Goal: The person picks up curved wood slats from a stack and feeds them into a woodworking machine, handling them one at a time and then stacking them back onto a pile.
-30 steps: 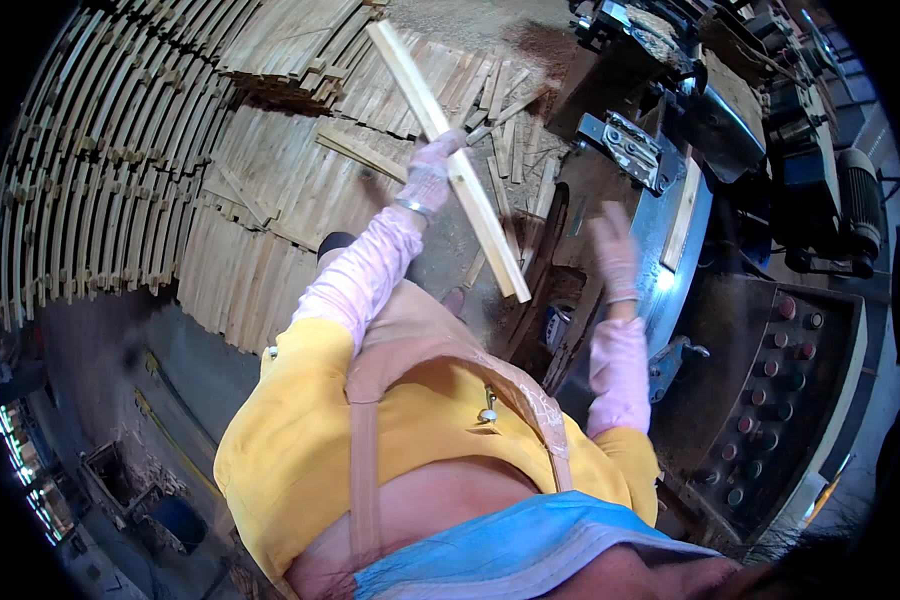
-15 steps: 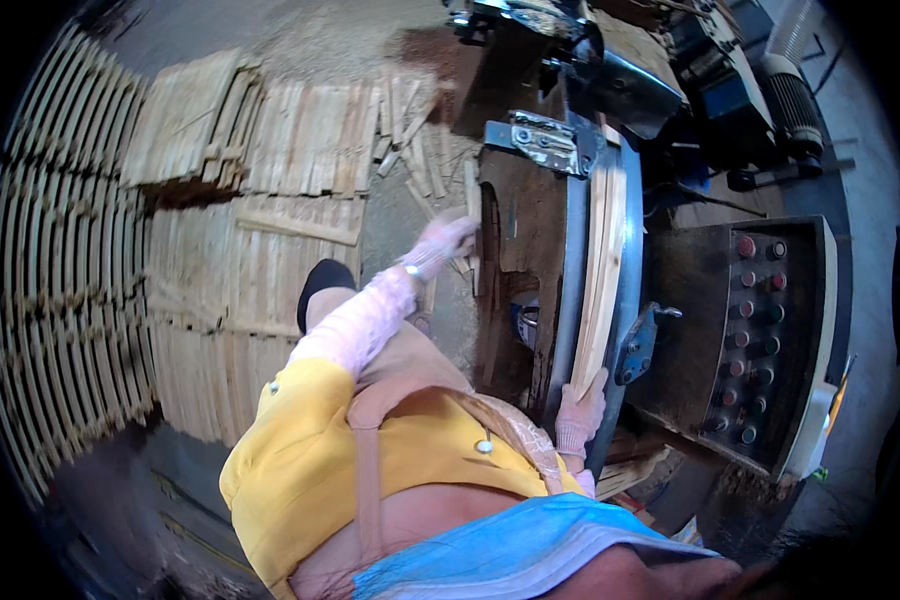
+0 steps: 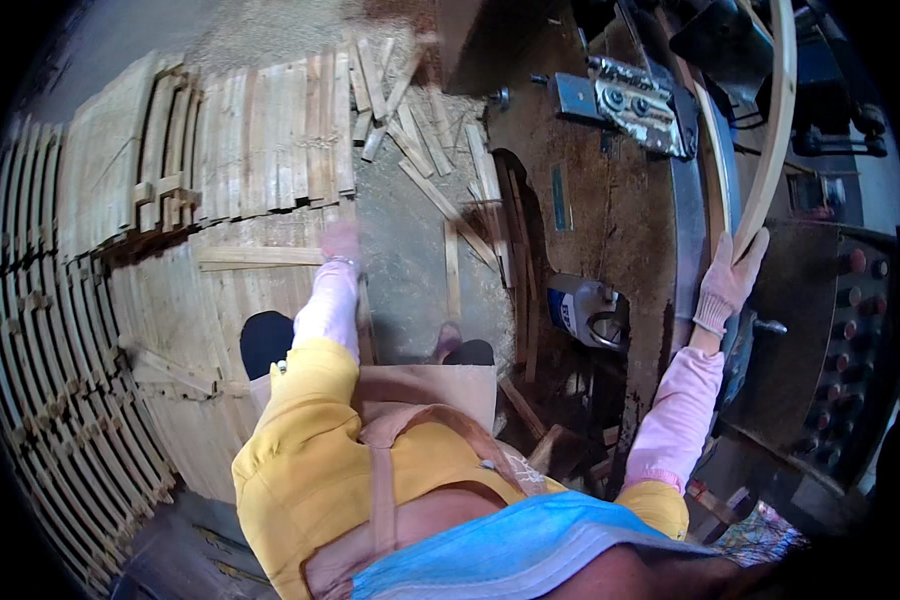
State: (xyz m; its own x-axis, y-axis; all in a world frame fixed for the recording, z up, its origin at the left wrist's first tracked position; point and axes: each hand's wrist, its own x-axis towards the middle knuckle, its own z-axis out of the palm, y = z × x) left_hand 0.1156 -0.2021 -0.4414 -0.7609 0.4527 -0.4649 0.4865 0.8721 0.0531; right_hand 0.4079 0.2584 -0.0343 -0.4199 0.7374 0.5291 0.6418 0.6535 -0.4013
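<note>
My right hand (image 3: pixel 732 278), in a pale glove, is closed round the near end of a long wooden strip (image 3: pixel 776 130). That strip angles up and away over the machine bed. Beside it a second wooden strip (image 3: pixel 714 150) lies along the metal guide, its near end close to my fingers. On the left, my left hand (image 3: pixel 340 242) is smeared by motion at the right end of a loose wooden slat (image 3: pixel 260 257). The slat lies across a layer of stacked slats (image 3: pixel 220 310). Whether my left fingers grip it cannot be made out.
Rows of piled slats (image 3: pixel 50 400) line the far left. Scattered offcuts (image 3: pixel 410 130) lie on the floor between stacks and machine. The rusty machine (image 3: pixel 610 190) carries a metal clamp block (image 3: pixel 640 105). A plastic jug (image 3: pixel 588 312) sits in its opening; a button panel (image 3: pixel 850 340) stands right.
My left hand has moved left from the machine's edge to the loose slat. My right hand has moved forward, and one strip now slants away from the guide. The view has shifted.
</note>
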